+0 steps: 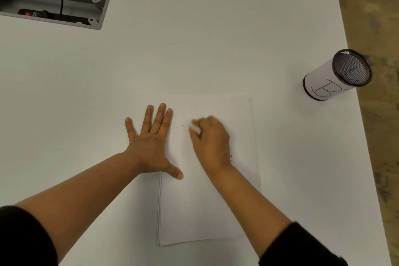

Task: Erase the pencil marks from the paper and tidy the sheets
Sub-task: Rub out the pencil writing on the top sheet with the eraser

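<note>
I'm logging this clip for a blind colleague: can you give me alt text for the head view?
The right hand rubs a white eraser on the top sheet of a paper stack while the left hand presses flat across its left edge. A mesh pen holder marked B stands at the white table's right edge.

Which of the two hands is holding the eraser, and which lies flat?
The right hand pinches the white eraser on the paper. The left hand lies flat, fingers spread, on the sheet's left edge.
</note>
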